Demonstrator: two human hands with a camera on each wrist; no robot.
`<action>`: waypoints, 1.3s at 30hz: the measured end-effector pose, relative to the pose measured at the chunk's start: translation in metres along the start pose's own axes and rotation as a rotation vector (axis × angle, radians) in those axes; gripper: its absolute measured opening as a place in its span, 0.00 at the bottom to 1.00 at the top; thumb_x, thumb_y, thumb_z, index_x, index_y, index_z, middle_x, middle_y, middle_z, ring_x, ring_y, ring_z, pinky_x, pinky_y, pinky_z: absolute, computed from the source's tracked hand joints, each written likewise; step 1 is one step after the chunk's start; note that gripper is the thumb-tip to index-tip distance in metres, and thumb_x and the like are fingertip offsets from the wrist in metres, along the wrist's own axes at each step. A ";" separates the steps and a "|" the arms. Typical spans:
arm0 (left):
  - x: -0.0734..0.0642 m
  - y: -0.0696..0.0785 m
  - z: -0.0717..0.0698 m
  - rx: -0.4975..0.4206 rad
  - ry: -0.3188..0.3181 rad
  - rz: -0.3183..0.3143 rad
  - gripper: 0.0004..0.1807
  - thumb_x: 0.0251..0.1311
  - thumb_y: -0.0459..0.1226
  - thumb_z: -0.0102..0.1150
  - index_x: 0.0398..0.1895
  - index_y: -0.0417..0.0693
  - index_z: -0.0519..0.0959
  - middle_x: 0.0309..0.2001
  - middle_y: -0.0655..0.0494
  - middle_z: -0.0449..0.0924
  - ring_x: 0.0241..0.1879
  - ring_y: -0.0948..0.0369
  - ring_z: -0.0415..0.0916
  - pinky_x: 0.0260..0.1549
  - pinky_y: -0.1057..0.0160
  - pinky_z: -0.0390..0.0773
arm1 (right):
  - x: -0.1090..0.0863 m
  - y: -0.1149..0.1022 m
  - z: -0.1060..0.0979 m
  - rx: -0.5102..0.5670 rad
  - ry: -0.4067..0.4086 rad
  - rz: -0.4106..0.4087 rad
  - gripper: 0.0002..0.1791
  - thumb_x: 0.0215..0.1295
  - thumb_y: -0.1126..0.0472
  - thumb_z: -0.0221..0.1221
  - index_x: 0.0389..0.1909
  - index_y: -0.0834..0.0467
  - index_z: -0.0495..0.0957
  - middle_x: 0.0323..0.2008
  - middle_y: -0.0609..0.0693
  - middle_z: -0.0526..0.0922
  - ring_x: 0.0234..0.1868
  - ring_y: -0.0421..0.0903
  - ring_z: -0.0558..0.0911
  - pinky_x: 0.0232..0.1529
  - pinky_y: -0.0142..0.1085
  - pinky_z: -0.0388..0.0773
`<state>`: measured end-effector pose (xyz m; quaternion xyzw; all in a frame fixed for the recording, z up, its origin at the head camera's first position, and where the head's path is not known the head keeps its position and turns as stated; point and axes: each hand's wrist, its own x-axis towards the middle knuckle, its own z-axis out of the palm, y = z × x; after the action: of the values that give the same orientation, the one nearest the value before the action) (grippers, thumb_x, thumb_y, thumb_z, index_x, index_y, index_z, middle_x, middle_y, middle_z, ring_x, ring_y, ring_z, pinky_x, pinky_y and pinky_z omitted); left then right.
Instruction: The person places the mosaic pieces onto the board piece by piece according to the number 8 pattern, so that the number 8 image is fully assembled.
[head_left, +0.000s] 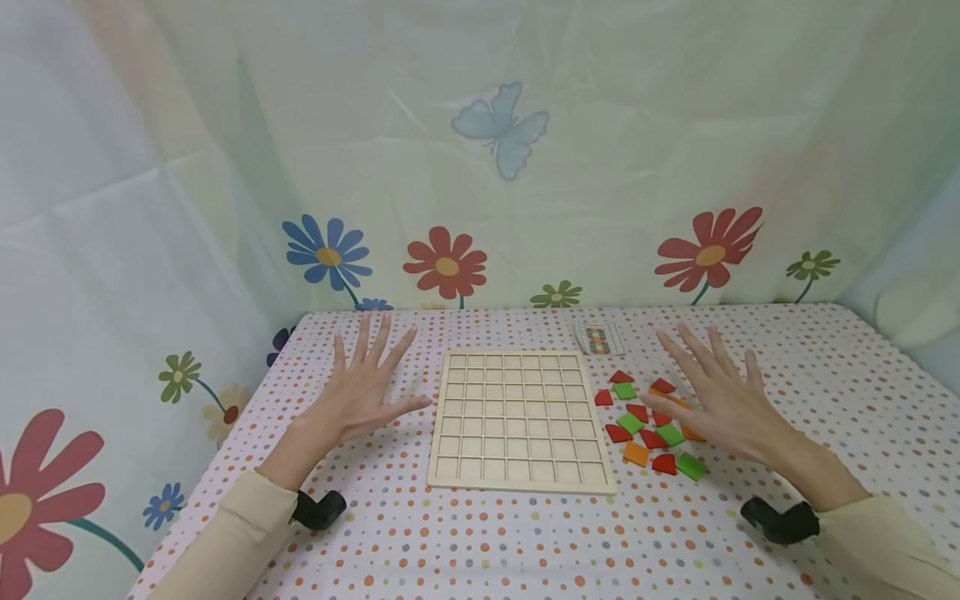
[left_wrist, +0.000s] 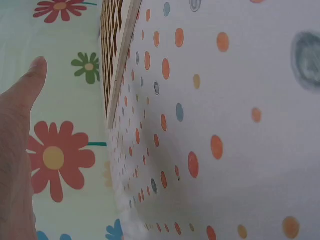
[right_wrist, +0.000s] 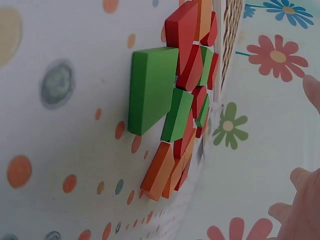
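A square pale wooden grid board (head_left: 522, 422) lies flat in the middle of the table. To its left, my left hand (head_left: 358, 392) is spread with straight fingers and holds nothing. My right hand (head_left: 723, 400), also spread and holding nothing, hovers over the right edge of a loose group of flat red, green and orange pieces. Among them are a green square (head_left: 691, 466), an orange square (head_left: 636, 453) and a red rounded piece (head_left: 664, 463). Some pieces are partly hidden by the right hand. A green piece (right_wrist: 152, 90) stands out nearest in the right wrist view.
A small card (head_left: 599, 339) with a coloured pattern lies behind the board's far right corner. Dotted cloth covers the table (head_left: 480, 550). A flowered curtain (head_left: 600, 167) hangs along the table's back edge and left side.
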<state>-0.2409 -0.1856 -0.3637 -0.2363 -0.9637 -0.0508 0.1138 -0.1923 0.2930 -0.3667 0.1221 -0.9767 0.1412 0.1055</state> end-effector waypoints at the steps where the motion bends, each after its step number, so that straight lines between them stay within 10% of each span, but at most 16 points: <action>1: 0.000 0.000 0.000 0.001 0.000 0.002 0.57 0.63 0.69 0.56 0.86 0.53 0.48 0.84 0.36 0.35 0.82 0.36 0.23 0.70 0.20 0.33 | 0.000 0.000 0.000 0.001 -0.003 -0.002 0.56 0.70 0.32 0.58 0.86 0.50 0.39 0.83 0.66 0.40 0.81 0.72 0.29 0.67 0.80 0.23; 39: 0.001 -0.003 -0.007 -0.007 -0.065 0.033 0.56 0.64 0.67 0.57 0.87 0.54 0.47 0.85 0.42 0.31 0.83 0.41 0.26 0.74 0.25 0.35 | 0.004 0.001 -0.009 0.005 0.002 -0.053 0.55 0.68 0.35 0.61 0.85 0.52 0.44 0.81 0.70 0.47 0.81 0.72 0.30 0.67 0.81 0.25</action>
<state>-0.2417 -0.1884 -0.3571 -0.2541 -0.9626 -0.0446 0.0824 -0.1945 0.2957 -0.3580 0.1482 -0.9727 0.1411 0.1097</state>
